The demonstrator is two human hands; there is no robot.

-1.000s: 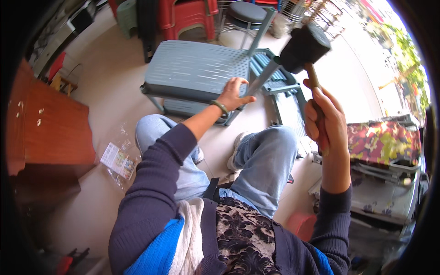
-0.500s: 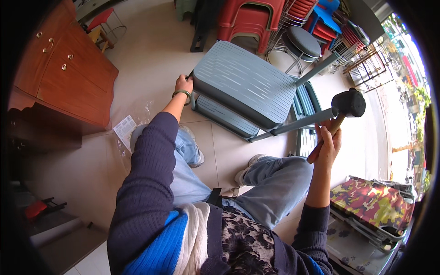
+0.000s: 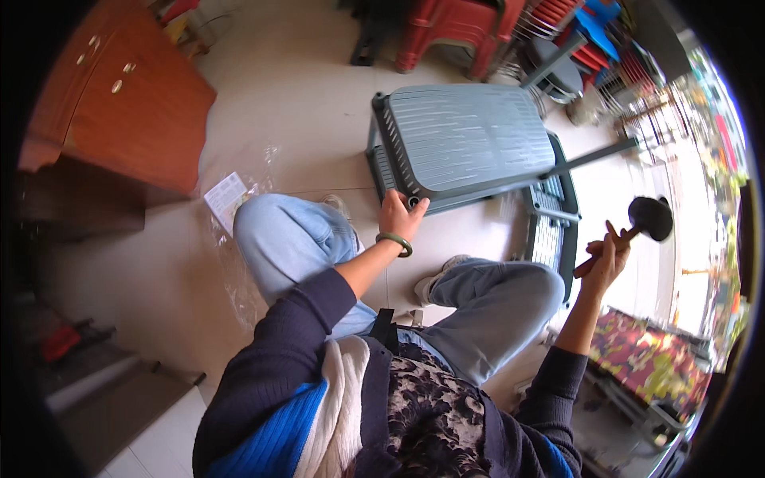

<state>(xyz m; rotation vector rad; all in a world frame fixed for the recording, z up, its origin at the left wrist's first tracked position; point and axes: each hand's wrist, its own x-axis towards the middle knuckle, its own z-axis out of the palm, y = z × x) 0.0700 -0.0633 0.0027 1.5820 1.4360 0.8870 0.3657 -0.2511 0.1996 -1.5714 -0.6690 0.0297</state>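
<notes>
With curled fingers, our left hand [image 3: 400, 219] grips the near left corner of the grey shelf unit [image 3: 470, 131], which stands on the floor [image 3: 279, 103] before us; our right hand [image 3: 607, 261] holds a black-headed mallet [image 3: 651, 217] by its handle, well apart; red stools [image 3: 454, 36] stand beyond

Red stools [image 3: 456, 29]: cut off above | lower shelf [image 3: 384, 169]: mostly hidden
</notes>
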